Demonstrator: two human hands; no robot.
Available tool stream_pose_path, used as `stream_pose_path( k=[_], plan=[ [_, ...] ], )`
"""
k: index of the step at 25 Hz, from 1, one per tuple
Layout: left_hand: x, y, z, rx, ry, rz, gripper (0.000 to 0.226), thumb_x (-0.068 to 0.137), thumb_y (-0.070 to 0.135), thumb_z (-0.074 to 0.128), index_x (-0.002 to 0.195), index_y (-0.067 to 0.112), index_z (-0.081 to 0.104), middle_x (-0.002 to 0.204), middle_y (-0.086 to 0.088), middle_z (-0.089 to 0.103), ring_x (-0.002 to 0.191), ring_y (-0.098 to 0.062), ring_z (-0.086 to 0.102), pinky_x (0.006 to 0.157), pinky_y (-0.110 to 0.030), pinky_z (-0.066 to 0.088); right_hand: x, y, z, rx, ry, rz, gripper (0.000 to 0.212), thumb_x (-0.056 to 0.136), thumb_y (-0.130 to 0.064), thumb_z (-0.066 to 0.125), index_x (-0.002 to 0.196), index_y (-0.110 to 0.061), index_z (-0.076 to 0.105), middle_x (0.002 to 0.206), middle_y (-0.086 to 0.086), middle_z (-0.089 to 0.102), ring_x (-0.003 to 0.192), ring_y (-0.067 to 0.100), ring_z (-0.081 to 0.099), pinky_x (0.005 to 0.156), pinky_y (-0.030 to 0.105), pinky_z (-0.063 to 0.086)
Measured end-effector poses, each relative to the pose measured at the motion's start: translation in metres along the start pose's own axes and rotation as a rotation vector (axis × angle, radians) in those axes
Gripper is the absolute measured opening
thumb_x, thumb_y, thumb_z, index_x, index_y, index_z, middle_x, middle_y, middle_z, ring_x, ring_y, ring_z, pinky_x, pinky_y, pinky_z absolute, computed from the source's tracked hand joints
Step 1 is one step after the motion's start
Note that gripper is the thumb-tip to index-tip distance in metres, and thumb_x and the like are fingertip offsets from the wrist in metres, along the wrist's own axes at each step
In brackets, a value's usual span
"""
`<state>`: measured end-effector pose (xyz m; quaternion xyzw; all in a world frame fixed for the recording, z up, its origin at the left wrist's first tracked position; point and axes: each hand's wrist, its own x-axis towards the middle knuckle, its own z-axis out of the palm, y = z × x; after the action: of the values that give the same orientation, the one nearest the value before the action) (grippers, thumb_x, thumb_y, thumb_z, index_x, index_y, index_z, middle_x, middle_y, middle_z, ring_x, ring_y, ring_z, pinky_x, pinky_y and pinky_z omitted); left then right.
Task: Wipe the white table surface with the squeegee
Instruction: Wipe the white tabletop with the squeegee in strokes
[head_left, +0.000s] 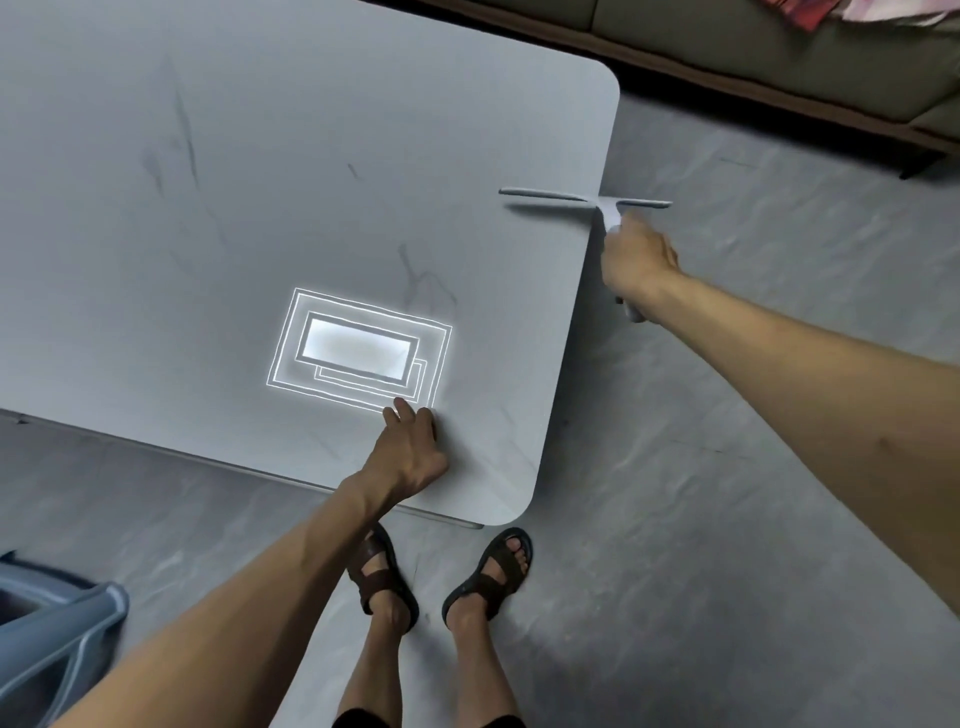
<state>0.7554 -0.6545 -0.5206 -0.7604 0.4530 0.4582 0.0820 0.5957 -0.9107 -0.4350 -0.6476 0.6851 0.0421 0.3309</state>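
The white table (311, 156) fills the upper left of the view, with faint grey veins and a bright reflection of a ceiling lamp near its front. My right hand (636, 260) grips the handle of a pale grey squeegee (566, 197) at the table's right edge. Its blade lies crosswise, half over the tabletop and half past the edge, and casts a shadow on the surface. My left hand (410, 452) rests on the tabletop near the front right corner, fingers spread and pressing down, holding nothing.
A grey marbled floor surrounds the table. My feet in brown sandals (384, 577) stand just below the table's front corner. A blue plastic stool (57, 623) sits at the lower left. A sofa base (779, 67) runs along the upper right.
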Motion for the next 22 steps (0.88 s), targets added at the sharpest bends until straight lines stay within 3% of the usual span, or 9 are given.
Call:
stream_pose_path(
  k=[3,6,9,14,16,18,20,22],
  plan=[
    [-0.001,0.0,0.0,0.005,-0.014,-0.002,0.038,0.08,0.005,0.05,0.116,-0.006,0.043,0.143,-0.033,0.025,0.135,-0.05,0.024,0.097,-0.046,0.04,-0.013,-0.004,0.024,-0.082,-0.017,0.005,0.049,0.089,-0.006,0.031,0.138,-0.011,0.034,0.116,0.019,0.059,0.085,0.039,0.059,0.048,0.027,0.039],
    [-0.003,0.0,-0.001,0.032,-0.03,0.008,0.041,0.08,0.005,0.049,0.118,-0.007,0.043,0.142,-0.033,0.025,0.134,-0.051,0.024,0.102,-0.048,0.037,-0.043,0.019,0.042,-0.13,-0.036,-0.075,0.059,0.092,-0.007,0.035,0.149,-0.014,0.019,0.117,0.02,0.059,0.096,0.041,0.06,0.058,0.033,0.043],
    [-0.006,0.002,-0.003,0.023,0.002,-0.014,0.043,0.083,0.008,0.056,0.124,-0.004,0.047,0.143,-0.025,0.03,0.133,-0.048,0.031,0.106,-0.05,0.037,-0.082,0.056,0.054,-0.188,-0.034,-0.211,0.049,0.096,-0.013,0.039,0.143,-0.017,0.027,0.096,0.018,0.062,0.09,0.042,0.061,0.064,0.034,0.037],
    [-0.01,-0.002,0.0,0.058,-0.004,0.053,0.038,0.08,0.001,0.049,0.117,-0.008,0.045,0.142,-0.03,0.028,0.134,-0.048,0.027,0.104,-0.049,0.035,-0.149,0.124,0.063,-0.366,-0.135,-0.395,0.053,0.097,-0.017,0.048,0.146,-0.029,0.031,0.098,0.009,0.071,0.078,0.032,0.065,0.061,0.035,0.049],
    [-0.014,-0.006,-0.001,0.003,0.065,0.075,0.028,0.081,0.0,0.05,0.108,-0.002,0.048,0.133,-0.024,0.038,0.125,-0.044,0.04,0.092,-0.044,0.043,-0.162,0.146,0.051,-0.459,-0.145,-0.404,0.05,0.097,-0.021,0.047,0.144,-0.035,0.036,0.096,0.008,0.07,0.079,0.032,0.065,0.062,0.034,0.048],
    [-0.022,-0.013,-0.003,-0.104,0.159,0.09,0.01,0.083,0.002,0.048,0.091,0.006,0.045,0.098,-0.013,0.051,0.095,-0.038,0.053,0.067,-0.034,0.037,-0.162,0.162,0.031,-0.566,-0.106,-0.382,0.044,0.098,-0.029,0.045,0.141,-0.04,0.039,0.094,0.007,0.07,0.079,0.03,0.065,0.06,0.03,0.039],
    [-0.033,-0.021,-0.002,-0.158,0.203,0.072,0.006,0.088,0.007,0.043,0.084,0.011,0.04,0.07,0.001,0.047,0.071,-0.031,0.048,0.056,-0.032,0.026,-0.159,0.163,0.006,-0.612,-0.064,-0.362,0.04,0.099,-0.036,0.041,0.138,-0.045,0.041,0.091,0.005,0.07,0.077,0.03,0.065,0.058,0.029,0.036],
    [-0.046,-0.029,0.0,-0.197,0.222,0.063,0.009,0.088,0.009,0.04,0.081,0.015,0.039,0.064,0.005,0.046,0.063,-0.025,0.046,0.052,-0.03,0.026,-0.16,0.151,-0.009,-0.599,-0.057,-0.406,0.039,0.099,-0.038,0.039,0.137,-0.049,0.039,0.089,0.004,0.069,0.075,0.028,0.065,0.057,0.029,0.036]
  ],
)
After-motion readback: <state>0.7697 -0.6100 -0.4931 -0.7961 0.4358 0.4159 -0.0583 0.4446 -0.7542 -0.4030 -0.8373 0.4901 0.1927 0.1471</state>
